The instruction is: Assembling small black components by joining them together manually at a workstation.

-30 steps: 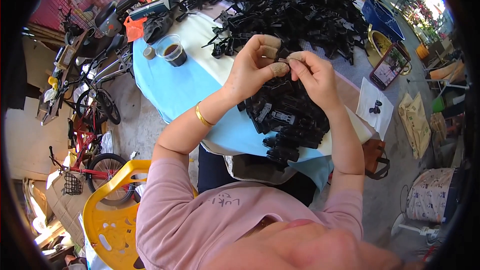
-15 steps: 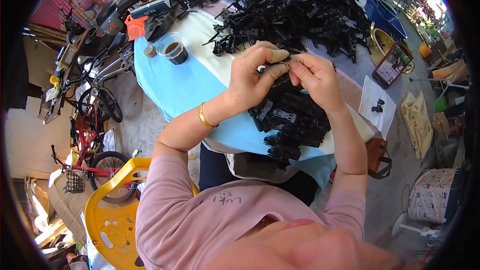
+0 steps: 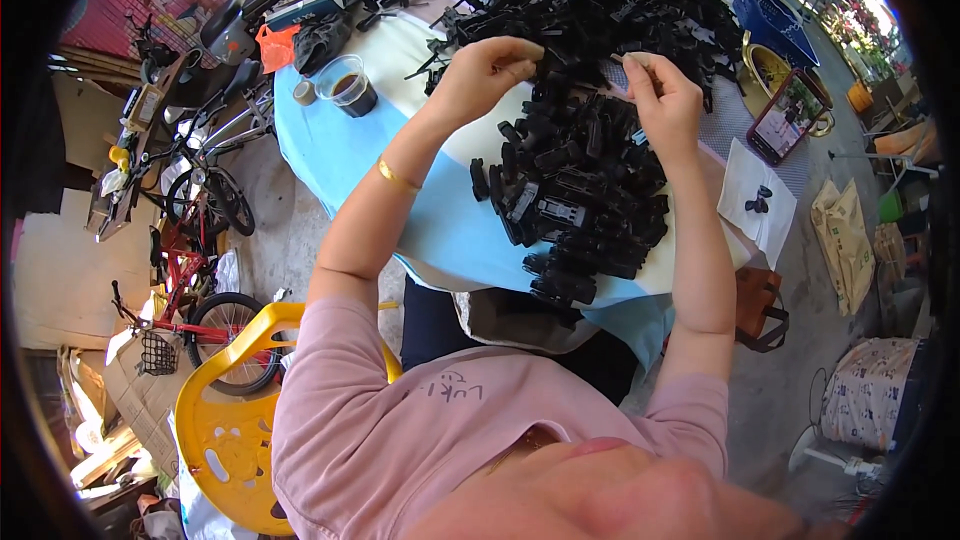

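At the near edge of a big heap of black plastic clip-like parts (image 3: 590, 0), my left hand (image 3: 485, 80) reaches in with thumb and fingers curled together. Its fingertips touch or overlap the black parts, and what is between them cannot be made out. My right hand (image 3: 662, 105) is raised to the right of it, thumb and forefinger pinched; anything held there is too small to name. Below and between both hands lies a smaller pile of similar black parts (image 3: 565, 210), some lined up side by side near the table's front edge.
The cloth-covered table (image 3: 320, 160) bears a clear cup of dark drink (image 3: 350, 95), a small cap (image 3: 304, 92) and a black bag (image 3: 322, 40) at left. To the right are a propped phone (image 3: 788, 118), white paper (image 3: 755, 220) and a blue box (image 3: 772, 25). A yellow chair (image 3: 225, 430) stands left.
My hands were together over the smaller pile and have now come apart. The left moved up and left to the big heap; the right moved slightly up and right.
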`<state>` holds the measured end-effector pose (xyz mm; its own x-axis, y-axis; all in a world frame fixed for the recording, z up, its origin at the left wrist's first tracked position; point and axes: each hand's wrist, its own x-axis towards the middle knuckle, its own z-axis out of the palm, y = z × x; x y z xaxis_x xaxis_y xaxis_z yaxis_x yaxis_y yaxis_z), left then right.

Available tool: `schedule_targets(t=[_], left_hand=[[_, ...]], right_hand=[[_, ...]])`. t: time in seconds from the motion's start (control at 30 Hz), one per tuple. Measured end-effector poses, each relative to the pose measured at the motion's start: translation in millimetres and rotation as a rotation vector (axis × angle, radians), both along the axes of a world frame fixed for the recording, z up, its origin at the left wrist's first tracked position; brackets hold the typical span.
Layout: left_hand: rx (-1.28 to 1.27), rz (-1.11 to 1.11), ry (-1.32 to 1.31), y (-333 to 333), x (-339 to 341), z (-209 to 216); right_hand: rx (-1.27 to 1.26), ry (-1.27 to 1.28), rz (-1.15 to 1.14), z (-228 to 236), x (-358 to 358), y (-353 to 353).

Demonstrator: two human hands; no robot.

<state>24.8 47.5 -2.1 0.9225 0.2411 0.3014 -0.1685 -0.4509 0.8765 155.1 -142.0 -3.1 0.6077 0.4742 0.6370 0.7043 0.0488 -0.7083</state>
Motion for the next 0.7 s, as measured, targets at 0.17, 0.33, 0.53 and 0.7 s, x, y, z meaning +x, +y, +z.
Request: schedule_targets(t=[0.17, 0.33, 0.53, 0.7], left_hand=[[0.891, 0.175, -0.071, -5, 27, -20], [0.974, 0.176, -0.033, -8, 41, -22], [1.079, 0.259, -0.036, -3, 41, -26], [1.015, 0.229, -0.204, 10, 44, -33]], right_hand=[[-0.02, -0.089, -0.011, 0, -2, 0], [-0.004, -0.138, -0.028, 2, -2, -3], [-0.024, -0.167, 0.005, -3, -2, 1], [-0.069, -0.131, 0.012, 0, -4, -2]])
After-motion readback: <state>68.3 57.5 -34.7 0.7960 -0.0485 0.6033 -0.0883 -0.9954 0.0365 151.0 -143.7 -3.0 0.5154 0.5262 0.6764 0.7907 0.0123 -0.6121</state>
